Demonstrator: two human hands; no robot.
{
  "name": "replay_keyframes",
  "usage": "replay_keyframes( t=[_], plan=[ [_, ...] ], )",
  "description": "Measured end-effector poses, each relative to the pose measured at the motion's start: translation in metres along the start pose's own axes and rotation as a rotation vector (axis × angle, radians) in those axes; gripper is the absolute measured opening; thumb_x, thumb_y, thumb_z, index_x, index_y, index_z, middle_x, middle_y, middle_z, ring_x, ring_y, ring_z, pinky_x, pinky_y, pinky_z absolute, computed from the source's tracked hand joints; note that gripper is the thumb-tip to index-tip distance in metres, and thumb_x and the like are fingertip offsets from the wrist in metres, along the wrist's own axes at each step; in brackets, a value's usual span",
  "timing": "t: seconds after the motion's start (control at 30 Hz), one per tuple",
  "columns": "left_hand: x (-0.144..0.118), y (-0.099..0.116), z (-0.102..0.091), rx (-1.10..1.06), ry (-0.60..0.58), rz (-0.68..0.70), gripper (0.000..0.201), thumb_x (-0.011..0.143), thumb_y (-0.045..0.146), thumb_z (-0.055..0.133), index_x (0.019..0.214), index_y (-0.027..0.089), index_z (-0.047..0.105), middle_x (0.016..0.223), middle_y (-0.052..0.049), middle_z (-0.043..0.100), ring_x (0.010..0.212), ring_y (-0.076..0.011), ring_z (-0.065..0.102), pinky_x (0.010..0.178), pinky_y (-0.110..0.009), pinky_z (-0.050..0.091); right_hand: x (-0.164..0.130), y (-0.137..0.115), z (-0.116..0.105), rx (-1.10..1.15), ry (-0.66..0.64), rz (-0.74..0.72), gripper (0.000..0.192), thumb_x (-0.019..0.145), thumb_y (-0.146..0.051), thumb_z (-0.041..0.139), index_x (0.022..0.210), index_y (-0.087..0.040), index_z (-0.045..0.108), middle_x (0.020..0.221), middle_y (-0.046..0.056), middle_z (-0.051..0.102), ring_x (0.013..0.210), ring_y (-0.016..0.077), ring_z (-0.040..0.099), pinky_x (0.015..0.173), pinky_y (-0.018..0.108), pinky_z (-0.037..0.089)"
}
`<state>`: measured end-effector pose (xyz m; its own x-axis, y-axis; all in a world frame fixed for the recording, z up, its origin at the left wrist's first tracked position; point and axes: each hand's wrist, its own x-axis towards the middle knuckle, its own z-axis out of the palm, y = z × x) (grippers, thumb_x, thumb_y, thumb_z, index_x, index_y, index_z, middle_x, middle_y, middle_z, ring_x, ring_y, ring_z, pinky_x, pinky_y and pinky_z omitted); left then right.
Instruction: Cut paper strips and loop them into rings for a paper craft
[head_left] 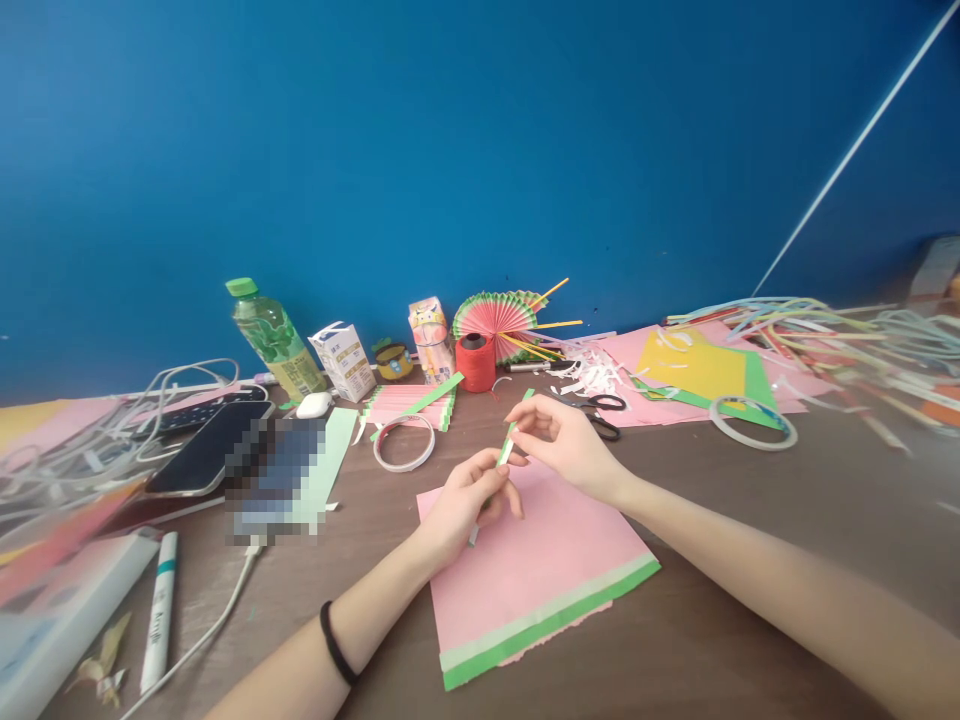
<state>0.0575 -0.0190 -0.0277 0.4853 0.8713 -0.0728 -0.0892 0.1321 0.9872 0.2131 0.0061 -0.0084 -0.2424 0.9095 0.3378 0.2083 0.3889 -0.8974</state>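
Observation:
A narrow green paper strip (504,452) with a white band along it is held up between my hands. My left hand (474,498) has closed on its lower part, thumb and fingers pressed together. Higher up, my right hand (566,440) pinches the same strip between thumb and fingertips. Whether those fingertips grip the green paper or only the white band is too small to tell. Beneath both hands lies a pink paper sheet (532,570), with a pale band and a green band along its near edge. Another pink edge peeks out from under it.
Behind the hands stand a red thread spool (475,364), a pleated paper fan (491,318) and scissors (604,403). Tape rolls (403,463) (780,440) lie on both sides. To the left are a bottle (274,340), a phone (214,447), cables and a marker (159,612).

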Motion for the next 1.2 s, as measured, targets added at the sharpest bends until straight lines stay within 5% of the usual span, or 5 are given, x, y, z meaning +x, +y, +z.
replay_keyframes(
  t=[0.33,0.5,0.6,1.2],
  plan=[
    [0.0004,-0.0013,0.0004,-0.018,0.014,-0.019,0.025,0.080,0.030,0.039,0.091,0.013,0.054,0.057,-0.004,0.063,0.034,-0.0053,0.033,0.034,-0.018,0.017,-0.0001,-0.0010,0.0005,0.002,0.007,0.004,0.011,0.071,-0.016,0.053,0.082,-0.018,0.054,0.072,0.000,0.057,0.071,0.0129,0.057,0.069,0.027,0.046],
    [-0.0016,-0.0002,0.0017,-0.076,-0.068,0.018,0.029,0.081,0.027,0.034,0.089,0.012,0.058,0.076,-0.010,0.067,0.067,-0.0165,0.060,0.057,-0.024,0.041,-0.0012,-0.0033,0.0006,0.003,-0.017,0.003,0.011,0.072,-0.016,0.052,0.082,-0.018,0.054,0.073,0.001,0.057,0.072,0.0131,0.057,0.069,0.027,0.046],
    [-0.0005,-0.0003,0.0027,-0.086,-0.021,0.042,0.027,0.083,0.030,0.040,0.085,0.011,0.059,0.073,-0.010,0.068,0.073,-0.0178,0.060,0.072,-0.029,0.042,-0.0019,-0.0038,0.0007,0.028,-0.073,0.014,0.011,0.073,-0.016,0.052,0.084,-0.019,0.053,0.073,0.000,0.058,0.070,0.0126,0.057,0.066,0.026,0.046],
    [0.0014,-0.0005,0.0050,-0.185,-0.075,-0.004,0.024,0.082,0.028,0.046,0.092,0.009,0.058,0.072,-0.011,0.068,0.066,-0.0176,0.062,0.068,-0.029,0.043,-0.0034,-0.0004,0.0027,-0.021,-0.067,-0.010,0.009,0.075,-0.018,0.051,0.083,-0.019,0.053,0.077,0.001,0.060,0.074,0.0141,0.058,0.071,0.030,0.046]
  ],
)
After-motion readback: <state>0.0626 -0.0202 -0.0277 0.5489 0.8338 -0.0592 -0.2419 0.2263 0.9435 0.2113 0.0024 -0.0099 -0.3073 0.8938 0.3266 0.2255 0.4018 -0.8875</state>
